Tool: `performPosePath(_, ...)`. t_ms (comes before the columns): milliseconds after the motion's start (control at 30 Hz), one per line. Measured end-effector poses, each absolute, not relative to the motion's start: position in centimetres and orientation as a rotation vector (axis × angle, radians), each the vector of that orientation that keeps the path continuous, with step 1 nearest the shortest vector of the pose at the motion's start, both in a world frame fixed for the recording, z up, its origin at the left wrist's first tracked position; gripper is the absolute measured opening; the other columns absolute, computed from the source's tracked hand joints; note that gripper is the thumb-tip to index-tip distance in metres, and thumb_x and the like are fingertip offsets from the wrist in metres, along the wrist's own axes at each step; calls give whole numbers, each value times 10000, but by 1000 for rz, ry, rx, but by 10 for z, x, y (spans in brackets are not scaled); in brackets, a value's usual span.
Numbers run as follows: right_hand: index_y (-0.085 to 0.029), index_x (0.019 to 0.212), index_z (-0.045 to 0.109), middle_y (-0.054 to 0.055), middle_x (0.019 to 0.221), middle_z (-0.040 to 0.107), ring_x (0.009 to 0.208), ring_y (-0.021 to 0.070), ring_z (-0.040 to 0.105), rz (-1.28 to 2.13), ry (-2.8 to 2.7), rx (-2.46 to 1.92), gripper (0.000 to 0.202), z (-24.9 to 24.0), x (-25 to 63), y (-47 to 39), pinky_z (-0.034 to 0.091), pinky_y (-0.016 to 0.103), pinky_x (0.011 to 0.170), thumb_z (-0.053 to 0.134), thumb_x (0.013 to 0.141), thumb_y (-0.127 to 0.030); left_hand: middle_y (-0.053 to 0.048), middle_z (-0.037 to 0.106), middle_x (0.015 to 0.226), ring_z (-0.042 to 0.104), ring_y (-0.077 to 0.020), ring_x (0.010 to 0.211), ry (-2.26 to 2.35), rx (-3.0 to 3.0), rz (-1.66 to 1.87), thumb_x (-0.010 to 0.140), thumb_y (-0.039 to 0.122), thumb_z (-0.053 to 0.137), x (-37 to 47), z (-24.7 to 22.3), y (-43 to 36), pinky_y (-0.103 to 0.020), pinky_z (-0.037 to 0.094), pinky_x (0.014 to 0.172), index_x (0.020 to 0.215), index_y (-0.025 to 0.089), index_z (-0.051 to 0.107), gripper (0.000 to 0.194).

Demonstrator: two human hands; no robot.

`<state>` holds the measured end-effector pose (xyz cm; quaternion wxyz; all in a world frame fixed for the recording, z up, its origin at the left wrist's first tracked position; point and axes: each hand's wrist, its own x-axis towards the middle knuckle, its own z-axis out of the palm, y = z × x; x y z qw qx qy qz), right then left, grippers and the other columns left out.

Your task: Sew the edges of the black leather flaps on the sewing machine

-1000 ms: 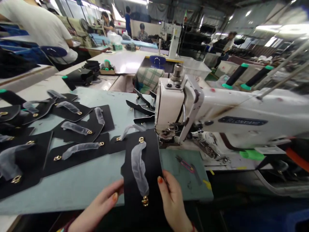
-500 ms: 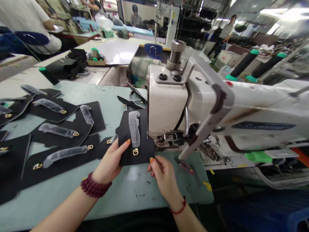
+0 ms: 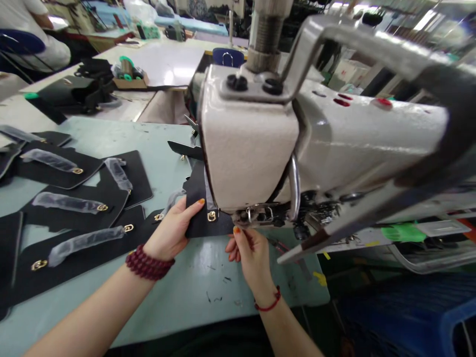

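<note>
A black leather panel (image 3: pixel 197 229) lies partly under the head of a white sewing machine (image 3: pixel 253 153), its far right part hidden there. On the panel are a strap in clear wrapping and a gold buckle (image 3: pixel 211 215). My left hand (image 3: pixel 178 220) grips the panel's left edge, thumb on top and fingers underneath. At the near right corner, just below the machine's presser area, my right hand (image 3: pixel 251 255) has thumb and fingers pinched together on the panel's edge. Small scissors (image 3: pixel 278 244) lie right of that hand, partly behind a metal lever.
Several more black panels with wrapped straps (image 3: pixel 70 203) are spread across the green tabletop (image 3: pixel 178 297) on the left. A grey metal lever (image 3: pixel 334 223) slants down right of my right hand. Behind stand a thread box (image 3: pixel 130 82) and a blue chair (image 3: pixel 227 57).
The sewing machine's head now looks larger and nearer as the view has shifted. The panel sits further under it, covering more of the strap, and both hands keep hold.
</note>
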<state>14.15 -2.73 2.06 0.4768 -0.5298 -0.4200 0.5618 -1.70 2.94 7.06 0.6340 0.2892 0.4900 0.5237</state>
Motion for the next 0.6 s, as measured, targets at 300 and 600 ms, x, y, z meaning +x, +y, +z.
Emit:
performPosePath(300,-141,750,617,29,583,659,433,79,563,1423,-980,-1260,455,19,139,-26,385,161,426,527,938,-545,21,654,618,516,-109,465,1106,565,1151,574,274,889,-28,57,32,-197,410,384,924,209,739,387)
performPosePath(600,-139,725,630,28,567,656,433,77,545,1441,-1024,-1260,456,24,144,-28,397,158,433,544,938,-532,-76,705,824,625,-194,762,849,669,1060,861,413,678,-3,27,-19,-314,540,716,826,167,714,251)
